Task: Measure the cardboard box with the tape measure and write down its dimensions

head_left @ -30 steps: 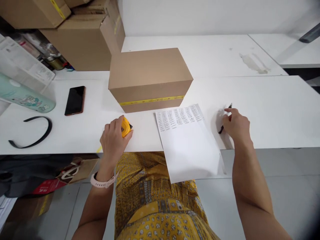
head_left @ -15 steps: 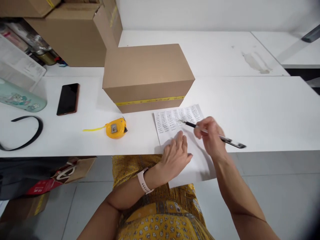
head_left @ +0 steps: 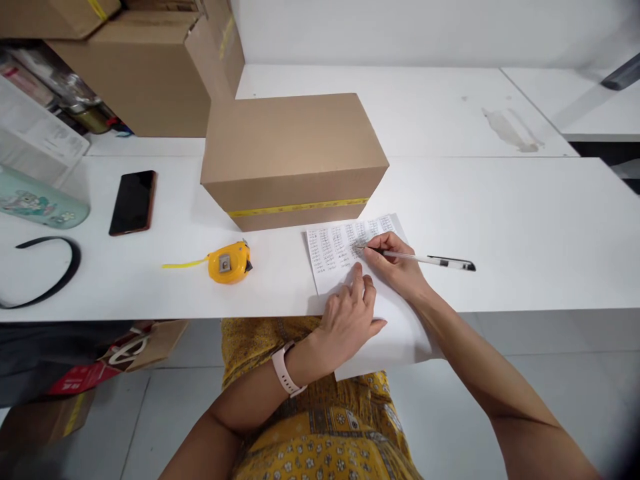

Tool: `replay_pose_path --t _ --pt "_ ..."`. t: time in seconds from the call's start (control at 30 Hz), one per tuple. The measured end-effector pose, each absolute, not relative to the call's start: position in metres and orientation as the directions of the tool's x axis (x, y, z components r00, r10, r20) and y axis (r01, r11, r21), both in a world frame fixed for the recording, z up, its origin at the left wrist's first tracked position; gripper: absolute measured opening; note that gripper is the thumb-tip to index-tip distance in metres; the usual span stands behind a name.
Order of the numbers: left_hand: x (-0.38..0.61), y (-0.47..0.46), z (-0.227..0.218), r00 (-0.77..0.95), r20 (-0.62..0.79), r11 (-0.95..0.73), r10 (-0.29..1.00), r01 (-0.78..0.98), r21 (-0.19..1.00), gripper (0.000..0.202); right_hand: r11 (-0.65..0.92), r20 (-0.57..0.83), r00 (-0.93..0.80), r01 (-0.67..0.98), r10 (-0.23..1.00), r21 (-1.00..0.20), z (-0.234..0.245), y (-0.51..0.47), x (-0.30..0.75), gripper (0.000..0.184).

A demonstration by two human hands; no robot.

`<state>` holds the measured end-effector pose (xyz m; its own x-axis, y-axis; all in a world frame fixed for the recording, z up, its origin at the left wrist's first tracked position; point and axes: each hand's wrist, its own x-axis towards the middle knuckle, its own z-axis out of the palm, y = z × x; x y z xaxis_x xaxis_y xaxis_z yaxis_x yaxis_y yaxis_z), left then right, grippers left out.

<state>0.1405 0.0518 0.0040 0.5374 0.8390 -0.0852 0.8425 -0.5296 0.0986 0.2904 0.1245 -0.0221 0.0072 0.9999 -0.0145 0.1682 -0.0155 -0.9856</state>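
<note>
My right hand [head_left: 397, 263] is closed around a pen [head_left: 433, 260] with a clear barrel and a black cap end, its tip at the written columns on a white sheet of paper [head_left: 395, 333]. Several columns of small handwriting fill the sheet's upper part, and its lower part hangs past the table edge. My left hand [head_left: 350, 313] lies flat on the paper with fingers stretched out, just below the writing. A pale pink band circles the left wrist. Behind the paper stands a closed cardboard box [head_left: 295, 147] with a strip of yellow tape.
Left of the paper lies a yellow tape measure [head_left: 227, 262], its blade partly out. Farther left are a phone [head_left: 133, 203], a black curved band [head_left: 67, 277] and a mint-green bottle [head_left: 45, 200]. Larger cardboard boxes [head_left: 135, 80] stand at the back left of the white table [head_left: 500, 233].
My right hand has moved left and down onto the paper, the pen now lying flatter with its tip at the writing. My left hand stays on the sheet. The view has shifted slightly.
</note>
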Motion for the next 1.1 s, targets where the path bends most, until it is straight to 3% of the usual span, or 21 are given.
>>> replay_pose_path --t 0.1,0.27,0.4,0.67,0.97,1.1 --pt "0.140 0.053 0.007 0.544 -0.094 -0.535 0.834 0.839 0.104 0.077 -0.037 -0.030 0.041 0.187 0.999 -0.982 -0.025 0.124 0.289 0.027" --pt "0.140 0.051 0.005 0.537 -0.086 -0.531 0.839 0.843 0.087 0.077 -0.022 0.050 0.275 0.253 0.960 -0.967 -0.030 0.126 0.296 0.029" --pt "0.140 0.050 0.001 0.546 -0.052 -0.543 0.836 0.837 0.067 0.078 0.003 0.073 0.364 0.190 0.928 -0.982 -0.034 0.132 0.308 0.030" --pt "0.139 0.050 -0.002 0.550 -0.026 -0.548 0.835 0.835 0.061 0.076 0.069 0.137 0.331 0.208 0.934 -0.976 -0.036 0.132 0.310 0.035" --pt "0.138 0.052 0.004 0.569 -0.052 -0.567 0.821 0.822 0.056 0.079 0.022 0.092 0.325 0.214 0.941 -0.977 -0.033 0.130 0.308 0.030" --pt "0.138 0.053 0.005 0.562 -0.065 -0.558 0.824 0.827 0.071 0.077 0.002 0.050 0.219 0.211 0.975 -0.977 -0.028 0.126 0.299 0.024"
